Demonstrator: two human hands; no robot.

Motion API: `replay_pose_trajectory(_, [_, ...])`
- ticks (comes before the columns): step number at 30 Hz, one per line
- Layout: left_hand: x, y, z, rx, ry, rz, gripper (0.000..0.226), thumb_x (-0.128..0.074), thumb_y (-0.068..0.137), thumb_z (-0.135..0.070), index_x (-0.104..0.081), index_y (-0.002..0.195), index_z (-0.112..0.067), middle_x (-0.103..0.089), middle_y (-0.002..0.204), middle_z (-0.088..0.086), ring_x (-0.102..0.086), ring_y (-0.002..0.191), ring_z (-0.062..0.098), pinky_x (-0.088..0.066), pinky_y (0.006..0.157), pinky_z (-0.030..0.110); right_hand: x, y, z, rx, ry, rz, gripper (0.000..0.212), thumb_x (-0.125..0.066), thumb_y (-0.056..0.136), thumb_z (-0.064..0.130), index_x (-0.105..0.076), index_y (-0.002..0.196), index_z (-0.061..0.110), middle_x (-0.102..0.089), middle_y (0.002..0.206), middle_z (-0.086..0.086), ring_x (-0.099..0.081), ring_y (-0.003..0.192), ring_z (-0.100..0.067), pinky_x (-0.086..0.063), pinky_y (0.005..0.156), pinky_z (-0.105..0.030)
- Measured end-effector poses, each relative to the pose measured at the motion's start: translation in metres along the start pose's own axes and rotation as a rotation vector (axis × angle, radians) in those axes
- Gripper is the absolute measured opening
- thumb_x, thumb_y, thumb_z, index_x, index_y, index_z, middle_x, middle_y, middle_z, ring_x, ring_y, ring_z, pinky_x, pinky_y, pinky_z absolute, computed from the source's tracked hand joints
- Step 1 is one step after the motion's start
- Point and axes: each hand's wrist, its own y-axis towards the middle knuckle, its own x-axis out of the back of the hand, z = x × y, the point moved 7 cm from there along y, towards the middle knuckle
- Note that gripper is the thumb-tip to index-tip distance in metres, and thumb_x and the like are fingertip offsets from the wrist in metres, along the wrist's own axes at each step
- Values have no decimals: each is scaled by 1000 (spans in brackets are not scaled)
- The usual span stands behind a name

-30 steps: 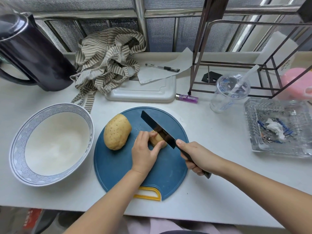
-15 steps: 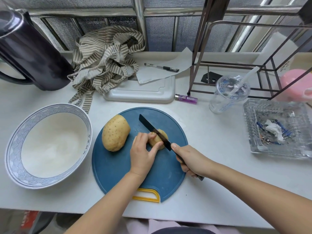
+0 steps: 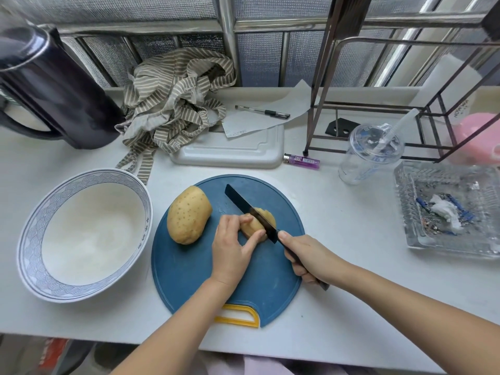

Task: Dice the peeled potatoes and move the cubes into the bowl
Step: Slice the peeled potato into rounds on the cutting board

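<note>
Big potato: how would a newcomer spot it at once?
Find the round blue board in the middle of the counter. On its left part, between the bowl and the left hand, lies the big potato. Unlike the smaller piece under the knife, no hand touches it.
</note>
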Motion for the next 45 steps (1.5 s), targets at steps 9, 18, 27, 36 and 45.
replay_pose_trajectory(9, [3, -1, -4, -18, 11, -8, 32, -60, 83, -40, -61, 93, -10, -47, 91, -7, -52, 84, 10, -45, 77, 23, 6, -5, 5, 19, 21, 13, 53, -37, 97, 62, -30, 63, 22, -25, 55, -4, -19, 47, -16, -19, 45, -23])
replay_pose_trajectory(18, [4, -2, -3, -9, 36, -10, 35, -58, 84, -42, -62, 91, -8, -49, 88, -2, -54, 84, 18, -42, 77, 21, 14, -19, 12, 29, 23, 11, 51, -37, 96, 62, -30, 68, 20, -24, 58, -4, -18, 47, -16, -20, 43, -19])
replay_pose_trajectory(27, [3, -2, -1, -5, 41, -14, 35, -58, 84, -42, -60, 89, -8, -46, 87, -3, -51, 81, 18, -43, 74, 25, 13, -24, 10, 21, 19, 15, 51, -36, 97, 62, -31, 69, 19, -25, 58, -5, -18, 48, -17, -20, 44, -20])
replay_pose_trajectory(36, [4, -2, -3, -7, 47, -9, 36, -57, 84, -43, -61, 89, -8, -46, 87, -4, -51, 81, 17, -43, 73, 25, 10, -23, 8, 25, -1, 23, 52, -36, 97, 63, -30, 68, 20, -25, 59, -5, -18, 49, -17, -20, 44, -21])
replay_pose_trajectory(45, [3, -1, -4, -16, 72, 7, 35, -55, 84, -43, -60, 88, -8, -48, 84, -2, -52, 80, 18, -42, 72, 26, 2, -21, 8, 1, -7, 19, 51, -32, 98, 63, -27, 68, 21, -24, 59, -5, -18, 49, -17, -22, 43, -19])
